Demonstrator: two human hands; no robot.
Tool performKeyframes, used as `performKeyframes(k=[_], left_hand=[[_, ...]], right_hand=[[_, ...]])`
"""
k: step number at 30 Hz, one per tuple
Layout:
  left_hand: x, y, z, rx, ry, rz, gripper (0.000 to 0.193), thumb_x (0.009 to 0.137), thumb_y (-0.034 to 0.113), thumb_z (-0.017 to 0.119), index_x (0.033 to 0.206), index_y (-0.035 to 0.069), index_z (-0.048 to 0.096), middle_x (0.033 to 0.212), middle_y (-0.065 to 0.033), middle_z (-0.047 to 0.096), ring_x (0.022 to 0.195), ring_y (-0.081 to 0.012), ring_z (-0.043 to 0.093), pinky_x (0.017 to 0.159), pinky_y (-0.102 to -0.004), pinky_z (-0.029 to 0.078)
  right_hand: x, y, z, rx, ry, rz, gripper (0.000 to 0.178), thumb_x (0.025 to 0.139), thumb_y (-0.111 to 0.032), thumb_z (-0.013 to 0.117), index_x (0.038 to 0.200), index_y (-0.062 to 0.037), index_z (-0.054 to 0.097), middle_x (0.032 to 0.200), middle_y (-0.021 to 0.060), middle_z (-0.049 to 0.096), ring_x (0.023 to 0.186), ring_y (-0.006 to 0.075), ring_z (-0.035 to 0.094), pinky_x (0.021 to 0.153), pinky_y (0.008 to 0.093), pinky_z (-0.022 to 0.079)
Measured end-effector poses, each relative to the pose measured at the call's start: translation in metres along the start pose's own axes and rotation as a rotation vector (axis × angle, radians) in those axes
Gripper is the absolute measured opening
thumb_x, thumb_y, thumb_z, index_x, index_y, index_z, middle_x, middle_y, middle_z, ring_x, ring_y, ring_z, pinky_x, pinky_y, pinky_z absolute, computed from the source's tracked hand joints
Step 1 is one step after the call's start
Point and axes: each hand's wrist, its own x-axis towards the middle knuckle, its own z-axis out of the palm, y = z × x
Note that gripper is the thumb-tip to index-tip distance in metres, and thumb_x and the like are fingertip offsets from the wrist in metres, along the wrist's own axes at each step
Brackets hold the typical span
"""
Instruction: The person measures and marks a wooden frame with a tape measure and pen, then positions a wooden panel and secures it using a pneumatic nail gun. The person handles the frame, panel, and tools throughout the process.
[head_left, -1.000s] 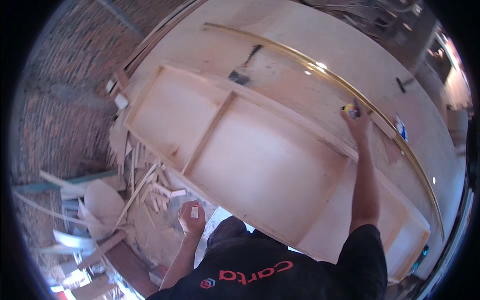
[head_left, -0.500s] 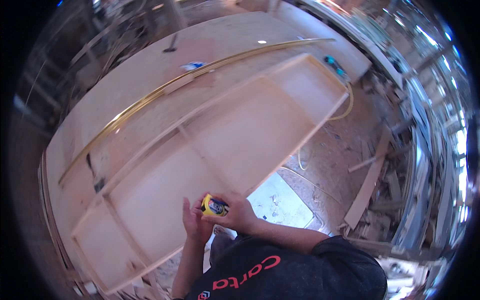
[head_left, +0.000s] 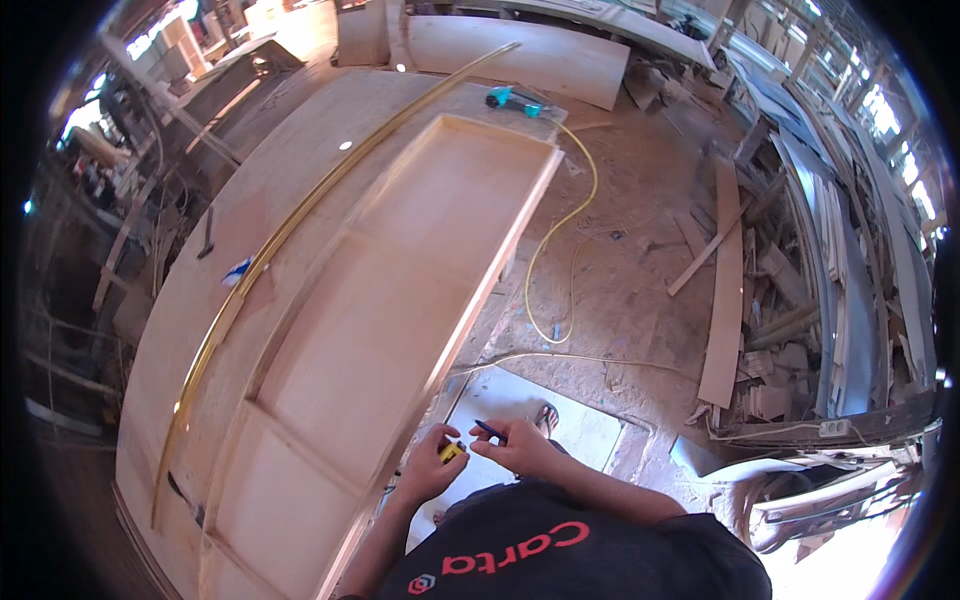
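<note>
My left hand (head_left: 428, 468) is closed around a small yellow tape measure (head_left: 452, 452), held close to my chest. My right hand (head_left: 518, 446) sits right beside it and pinches a thin dark pencil (head_left: 488, 428) between the fingers. Both hands hover just off the right edge of a long wooden frame panel (head_left: 400, 300) with raised rims and cross ribs. The panel lies on a wide plywood table (head_left: 240, 190), along which runs a long yellow strip (head_left: 268, 256).
A teal power tool (head_left: 505, 98) lies at the panel's far end, with a yellow cord (head_left: 575, 215) looping over the dusty floor. A white sheet (head_left: 560, 425) lies by my feet. Planks and scrap boards (head_left: 725, 300) pile up on the right. A hammer (head_left: 206, 232) rests on the table's left.
My view has swung round, so the panel now runs away from me. One second ago my right arm reached across the panel; both hands are now together near my chest with tape measure and pencil.
</note>
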Motion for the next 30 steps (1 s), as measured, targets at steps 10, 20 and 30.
performKeyframes(k=[10,20,30], left_hand=[[0.202,0.137,0.058,0.321,-0.11,0.224,0.049,0.078,0.027,0.077,0.117,0.004,0.057,0.096,-0.0203,0.069,0.09,-0.0399,0.07,0.078,-0.048,0.055],[0.378,0.201,-0.037,0.548,0.0,0.305,0.027,0.084,0.03,0.078,0.092,0.006,0.068,0.089,-0.0159,0.067,0.086,-0.0375,0.068,0.073,-0.0479,0.054],[0.566,0.261,-0.09,0.886,0.139,0.442,0.022,0.08,0.028,0.076,0.084,0.007,0.07,0.09,-0.013,0.068,0.092,-0.0353,0.069,0.076,-0.0481,0.058]], right_hand=[[0.077,0.007,-0.208,0.28,-0.029,0.167,0.03,0.085,-0.023,0.086,0.105,-0.0019,0.076,0.083,0.0012,0.074,0.065,0.0049,0.061,0.06,0.0267,0.049],[0.179,0.007,-0.298,0.304,0.375,0.118,0.011,0.092,-0.013,0.077,0.093,-0.0037,0.071,0.077,-0.0044,0.063,0.066,0.0032,0.053,0.058,0.0231,0.042],[0.302,0.013,-0.419,0.567,0.477,0.3,0.012,0.093,-0.015,0.076,0.097,-0.0047,0.071,0.08,0.0032,0.071,0.055,0.0047,0.05,0.049,0.0212,0.038]])
